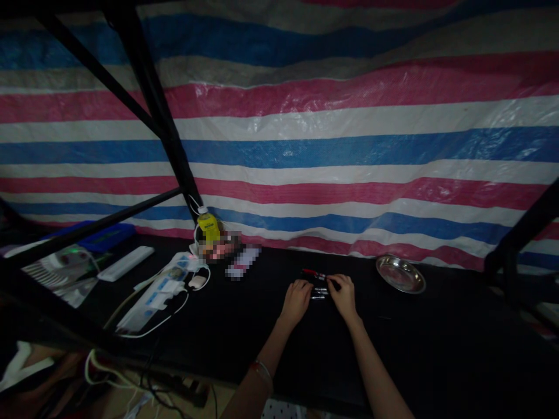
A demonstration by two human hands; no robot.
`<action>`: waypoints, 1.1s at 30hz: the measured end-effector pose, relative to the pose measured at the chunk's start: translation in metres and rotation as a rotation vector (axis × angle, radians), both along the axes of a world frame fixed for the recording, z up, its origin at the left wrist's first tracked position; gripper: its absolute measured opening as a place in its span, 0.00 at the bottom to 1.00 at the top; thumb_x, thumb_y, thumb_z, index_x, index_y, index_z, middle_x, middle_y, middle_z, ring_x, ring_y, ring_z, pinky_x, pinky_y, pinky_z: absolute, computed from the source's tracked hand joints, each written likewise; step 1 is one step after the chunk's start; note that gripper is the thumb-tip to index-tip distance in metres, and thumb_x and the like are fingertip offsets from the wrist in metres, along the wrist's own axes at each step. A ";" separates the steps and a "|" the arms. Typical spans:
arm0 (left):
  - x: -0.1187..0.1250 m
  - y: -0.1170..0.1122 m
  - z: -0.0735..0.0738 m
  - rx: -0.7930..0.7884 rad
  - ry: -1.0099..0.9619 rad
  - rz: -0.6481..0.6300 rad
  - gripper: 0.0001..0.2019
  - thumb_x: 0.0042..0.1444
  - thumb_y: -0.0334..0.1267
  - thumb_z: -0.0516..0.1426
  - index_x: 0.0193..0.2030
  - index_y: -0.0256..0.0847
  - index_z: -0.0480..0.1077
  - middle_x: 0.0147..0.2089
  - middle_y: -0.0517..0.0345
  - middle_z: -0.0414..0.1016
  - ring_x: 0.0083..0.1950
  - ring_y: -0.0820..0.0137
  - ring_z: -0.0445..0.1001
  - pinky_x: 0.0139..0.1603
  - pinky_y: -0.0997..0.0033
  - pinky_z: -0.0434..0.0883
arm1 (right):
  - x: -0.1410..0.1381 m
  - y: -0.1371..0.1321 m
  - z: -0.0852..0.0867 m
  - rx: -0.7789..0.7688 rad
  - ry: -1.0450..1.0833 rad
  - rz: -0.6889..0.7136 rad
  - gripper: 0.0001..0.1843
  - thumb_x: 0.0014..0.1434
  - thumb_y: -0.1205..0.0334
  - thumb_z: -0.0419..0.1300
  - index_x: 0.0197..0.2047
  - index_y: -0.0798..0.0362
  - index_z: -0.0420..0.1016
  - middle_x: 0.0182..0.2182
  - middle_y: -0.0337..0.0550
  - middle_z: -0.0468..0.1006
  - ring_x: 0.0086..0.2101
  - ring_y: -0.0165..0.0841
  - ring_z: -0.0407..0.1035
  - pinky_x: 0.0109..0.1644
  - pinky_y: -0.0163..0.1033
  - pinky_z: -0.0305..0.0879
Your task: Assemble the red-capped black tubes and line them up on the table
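Observation:
My left hand [297, 299] rests on the black table [244, 337] with its fingers curled, next to several small dark cylindrical items [319, 293] lying between my hands. My right hand [343, 293] is just right of them, fingers bent and touching or pinching one of the small items; the light is too dim to name it. A small red-tipped piece [312, 272] lies just beyond the hands.
A shallow metal dish [400, 273] sits to the right. To the left are a yellow bottle [208, 227], a white power strip with plugs and cables [152, 297], a white remote-like bar [126, 263] and a blue box [102, 235]. Black frame bars cross the left, and a striped tarp hangs behind.

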State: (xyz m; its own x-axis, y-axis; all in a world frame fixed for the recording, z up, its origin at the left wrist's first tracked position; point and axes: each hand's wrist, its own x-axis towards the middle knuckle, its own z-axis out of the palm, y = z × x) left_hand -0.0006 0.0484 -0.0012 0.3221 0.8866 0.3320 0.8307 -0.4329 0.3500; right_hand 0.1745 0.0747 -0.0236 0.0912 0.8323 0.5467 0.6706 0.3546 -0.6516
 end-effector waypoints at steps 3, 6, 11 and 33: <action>-0.001 0.000 -0.001 0.005 -0.004 -0.001 0.13 0.60 0.30 0.46 0.46 0.43 0.68 0.46 0.56 0.70 0.49 0.67 0.67 0.48 0.64 0.64 | 0.009 -0.020 0.009 0.020 -0.047 -0.278 0.19 0.58 0.53 0.48 0.42 0.53 0.76 0.43 0.52 0.72 0.45 0.43 0.62 0.47 0.48 0.56; -0.002 0.000 -0.001 0.011 -0.009 -0.006 0.13 0.60 0.30 0.46 0.45 0.43 0.68 0.46 0.56 0.71 0.48 0.68 0.67 0.48 0.65 0.64 | 0.022 -0.044 0.006 -0.010 -0.038 -0.640 0.25 0.58 0.50 0.46 0.54 0.52 0.67 0.54 0.58 0.63 0.53 0.52 0.55 0.49 0.58 0.51; -0.001 0.001 -0.001 -0.004 -0.005 -0.006 0.13 0.60 0.29 0.45 0.45 0.43 0.68 0.47 0.56 0.70 0.49 0.68 0.67 0.49 0.65 0.64 | 0.040 -0.068 -0.025 -0.191 -0.018 -0.788 0.36 0.57 0.43 0.42 0.62 0.57 0.56 0.58 0.68 0.55 0.55 0.59 0.51 0.49 0.64 0.51; -0.001 0.000 -0.003 0.003 -0.020 -0.001 0.13 0.60 0.30 0.45 0.45 0.43 0.67 0.47 0.55 0.70 0.49 0.68 0.66 0.49 0.65 0.63 | 0.005 -0.015 -0.011 -0.079 -0.148 -0.181 0.21 0.60 0.53 0.47 0.46 0.53 0.75 0.54 0.52 0.65 0.56 0.45 0.53 0.55 0.51 0.55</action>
